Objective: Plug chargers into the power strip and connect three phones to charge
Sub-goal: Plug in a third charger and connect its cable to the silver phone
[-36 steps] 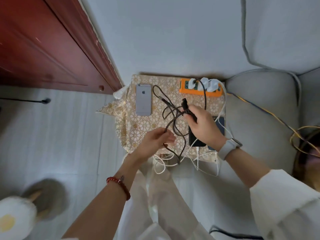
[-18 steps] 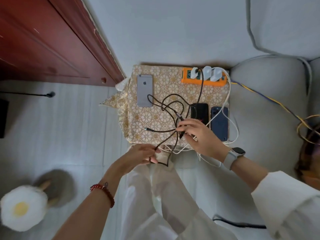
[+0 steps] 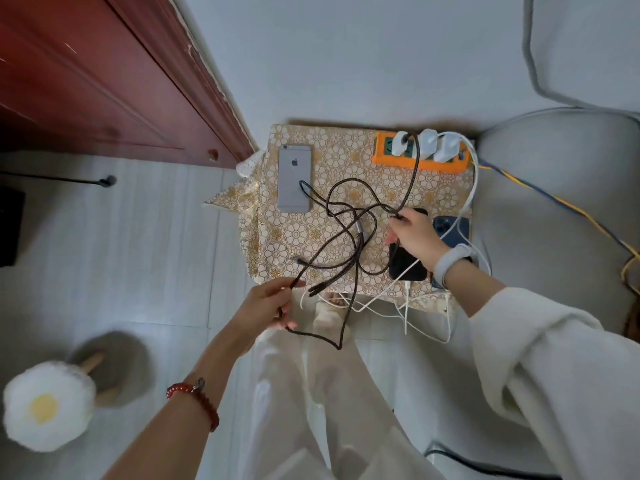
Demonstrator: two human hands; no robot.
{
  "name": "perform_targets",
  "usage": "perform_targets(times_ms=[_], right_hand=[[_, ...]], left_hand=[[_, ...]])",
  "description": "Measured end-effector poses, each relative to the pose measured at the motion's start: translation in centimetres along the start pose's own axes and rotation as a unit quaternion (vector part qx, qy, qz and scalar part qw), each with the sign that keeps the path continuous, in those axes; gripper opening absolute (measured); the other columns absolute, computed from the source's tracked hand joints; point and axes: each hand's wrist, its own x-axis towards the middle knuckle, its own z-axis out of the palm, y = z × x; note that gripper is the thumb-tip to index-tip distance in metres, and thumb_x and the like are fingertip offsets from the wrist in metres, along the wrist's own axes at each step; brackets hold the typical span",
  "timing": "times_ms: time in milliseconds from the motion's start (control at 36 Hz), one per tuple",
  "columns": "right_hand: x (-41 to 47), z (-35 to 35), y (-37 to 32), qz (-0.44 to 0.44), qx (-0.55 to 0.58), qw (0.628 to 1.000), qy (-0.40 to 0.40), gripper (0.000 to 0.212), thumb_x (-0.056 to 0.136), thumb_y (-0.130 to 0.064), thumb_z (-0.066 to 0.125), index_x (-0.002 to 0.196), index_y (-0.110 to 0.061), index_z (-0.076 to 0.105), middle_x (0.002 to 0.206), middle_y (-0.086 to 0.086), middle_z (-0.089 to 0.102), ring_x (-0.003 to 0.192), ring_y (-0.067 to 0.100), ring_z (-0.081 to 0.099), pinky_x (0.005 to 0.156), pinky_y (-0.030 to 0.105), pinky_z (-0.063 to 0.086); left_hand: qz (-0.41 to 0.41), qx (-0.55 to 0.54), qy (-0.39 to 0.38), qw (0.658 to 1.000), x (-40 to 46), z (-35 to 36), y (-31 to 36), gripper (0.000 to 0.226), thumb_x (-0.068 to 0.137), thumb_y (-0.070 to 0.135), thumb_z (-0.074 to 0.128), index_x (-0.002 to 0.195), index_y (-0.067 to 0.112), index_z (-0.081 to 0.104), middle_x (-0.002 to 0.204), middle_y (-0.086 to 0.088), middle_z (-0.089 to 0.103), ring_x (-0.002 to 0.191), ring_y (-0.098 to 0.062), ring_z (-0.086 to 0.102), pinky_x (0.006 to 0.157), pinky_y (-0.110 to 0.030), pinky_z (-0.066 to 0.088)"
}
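An orange power strip (image 3: pixel 384 154) lies at the back right of a small table with a gold floral cloth (image 3: pixel 346 161); three white chargers (image 3: pixel 427 142) are plugged into it. A tangled dark braided cable (image 3: pixel 349 209) runs from the left charger across the table. My right hand (image 3: pixel 412 233) pinches a loop of it above a black phone (image 3: pixel 405 268). My left hand (image 3: pixel 266 306) grips the cable's lower loop at the table's front edge. A silver phone (image 3: pixel 294 178) lies face down at the back left. A dark blue phone (image 3: pixel 452 230) lies right of the black one. White cables (image 3: pixel 408 296) hang over the front edge.
A red wooden door (image 3: pixel 86 81) stands at the left. A grey sofa (image 3: pixel 561 209) presses against the table's right side, with a yellow and blue cord (image 3: pixel 554 199) across it. A fluffy egg-shaped slipper (image 3: pixel 48 410) lies on the floor at the lower left. My legs in white trousers (image 3: pixel 311 393) are below the table.
My right hand moved back and right over the black phone, pulling the dark cable loop with it. My left hand shifted left along the front edge, spreading the tangle wider.
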Motion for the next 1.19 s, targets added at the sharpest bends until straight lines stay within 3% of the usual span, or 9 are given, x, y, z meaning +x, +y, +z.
perform_targets(times_ms=[139, 278, 417, 583, 722, 833, 944, 1111, 1194], right_hand=[[-1.3, -0.7, 1.4, 0.023, 0.136, 0.985, 0.106, 0.027, 0.098, -0.01, 0.031, 0.119, -0.01, 0.048, 0.065, -0.003, 0.042, 0.036, 0.007, 0.051, 0.069, 0.04, 0.05], [-3.6, -2.0, 3.0, 0.102, 0.378, 0.91, 0.137, 0.026, 0.091, 0.0, 0.032, 0.083, -0.016, 0.051, 0.055, 0.002, 0.044, 0.049, 0.016, 0.05, 0.072, 0.035, 0.051], [-4.7, -3.2, 4.1, 0.069, 0.299, 0.934, 0.183, 0.03, 0.09, 0.004, 0.038, 0.081, -0.017, 0.057, 0.062, 0.003, 0.041, 0.052, 0.014, 0.042, 0.066, 0.03, 0.043], [-5.8, -5.5, 2.0, -0.073, 0.054, 0.992, 0.083, 0.028, 0.095, -0.003, 0.037, 0.113, -0.003, 0.059, 0.051, 0.003, 0.034, 0.038, 0.008, 0.031, 0.045, 0.026, 0.034], [-8.8, -8.5, -1.9, -0.131, 0.139, 0.978, 0.086, 0.027, 0.094, -0.009, 0.046, 0.094, 0.016, 0.055, 0.049, -0.001, 0.032, 0.036, 0.003, 0.026, 0.039, 0.014, 0.026], [-10.9, -10.2, -3.3, -0.119, 0.185, 0.975, -0.015, 0.017, 0.092, -0.003, 0.046, 0.097, -0.006, 0.062, 0.053, 0.006, 0.039, 0.043, 0.011, 0.037, 0.05, 0.02, 0.039], [-12.3, -11.4, -3.4, -0.083, 0.169, 0.972, -0.141, 0.052, 0.092, 0.004, 0.04, 0.135, -0.025, 0.04, 0.065, 0.007, 0.052, 0.06, 0.018, 0.053, 0.063, 0.025, 0.051], [-10.9, -11.4, -2.1, -0.162, -0.063, 0.97, 0.17, 0.033, 0.093, -0.004, 0.038, 0.123, -0.01, 0.049, 0.074, 0.002, 0.062, 0.058, -0.006, 0.05, 0.064, 0.02, 0.038], [-10.1, -11.1, -1.2, -0.148, -0.134, 0.959, 0.199, 0.023, 0.092, -0.011, 0.044, 0.113, -0.009, 0.052, 0.098, 0.01, 0.068, 0.082, 0.019, 0.06, 0.076, 0.032, 0.042]], left_hand=[[0.09, -0.059, 0.058, 0.993, 0.2, 1.5, 2.4, 0.025, 0.095, 0.001, 0.041, 0.107, 0.009, 0.062, 0.063, -0.006, 0.04, 0.06, -0.023, 0.046, 0.06, -0.026, 0.056], [0.129, -0.103, 0.073, 0.984, 1.3, 3.8, 5.9, 0.028, 0.092, 0.0, 0.047, 0.117, 0.01, 0.056, 0.075, -0.005, 0.055, 0.057, -0.012, 0.055, 0.072, -0.035, 0.059], [0.093, -0.062, 0.021, 0.993, 1.8, 5.1, 8.3, 0.025, 0.094, 0.012, 0.049, 0.118, 0.011, 0.057, 0.065, -0.001, 0.049, 0.04, -0.003, 0.047, 0.062, -0.028, 0.058], [0.096, 0.087, 0.059, 0.99, 1.4, 4.8, 7.8, 0.027, 0.091, 0.02, 0.055, 0.114, 0.007, 0.06, 0.064, 0.0, 0.05, 0.039, 0.0, 0.05, 0.08, -0.043, 0.056], [0.104, 0.095, 0.127, 0.982, 1.3, 4.2, 7.6, 0.016, 0.091, 0.014, 0.053, 0.104, 0.008, 0.061, 0.063, -0.001, 0.045, 0.034, 0.0, 0.047, 0.076, -0.048, 0.056], [0.121, 0.105, 0.125, 0.979, 1.1, 4.3, 8.7, 0.009, 0.09, 0.017, 0.054, 0.094, 0.011, 0.059, 0.064, -0.001, 0.046, 0.042, -0.003, 0.049, 0.073, -0.046, 0.056], [0.07, 0.011, 0.103, 0.992, 0.6, 4.4, 9.7, 0.016, 0.093, 0.016, 0.052, 0.099, 0.002, 0.055, 0.067, -0.004, 0.041, 0.053, -0.013, 0.044, 0.071, -0.039, 0.059], [-0.035, -0.135, -0.094, 0.986, -2.0, 3.4, 9.9, 0.012, 0.096, 0.015, 0.045, 0.09, 0.006, 0.051, 0.053, 0.004, 0.027, 0.039, -0.008, 0.032, 0.061, -0.033, 0.059], [-0.027, -0.139, -0.143, 0.98, -3.5, 2.9, 9.8, 0.019, 0.098, 0.015, 0.038, 0.107, 0.004, 0.052, 0.051, 0.006, 0.025, 0.039, -0.007, 0.029, 0.057, -0.028, 0.055]])
